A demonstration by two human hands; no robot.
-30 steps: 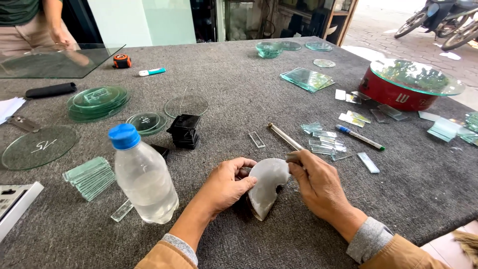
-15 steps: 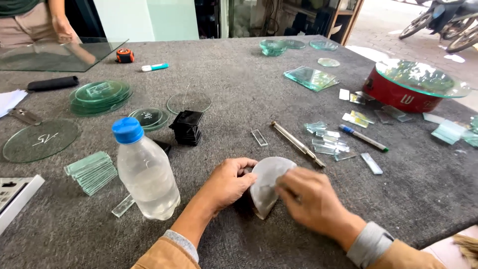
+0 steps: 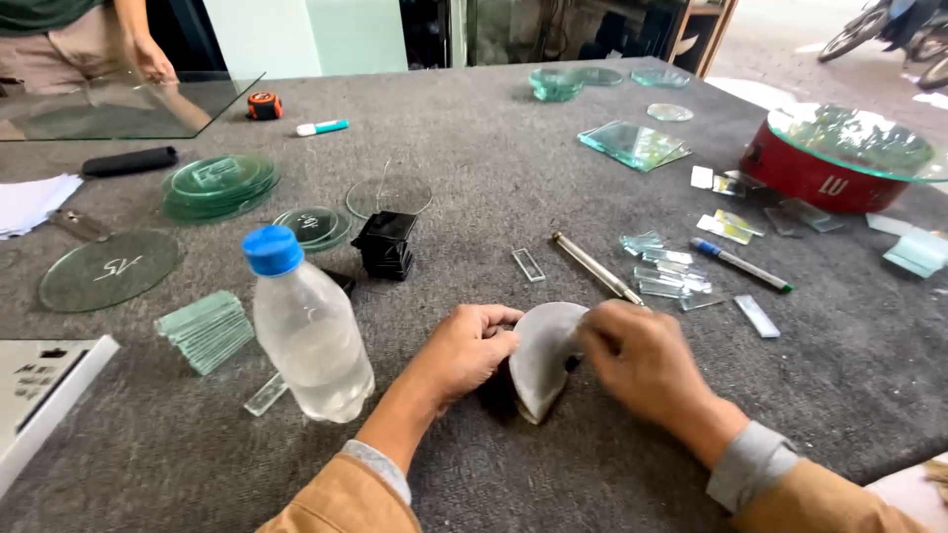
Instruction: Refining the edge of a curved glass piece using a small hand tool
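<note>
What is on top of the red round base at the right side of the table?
A round greenish glass disc lies on the red base, wider than it. The disc covers the base's top, so anything inside cannot be seen.

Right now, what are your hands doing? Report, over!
Left hand and right hand both grip the grey half-round piece, held on edge over the table. Plastic bottle stands close left; metal tool lies just beyond.

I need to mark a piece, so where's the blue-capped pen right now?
In the head view, the blue-capped pen lies on the grey table, right of centre, beside the small glass strips and below the red stand.
</note>
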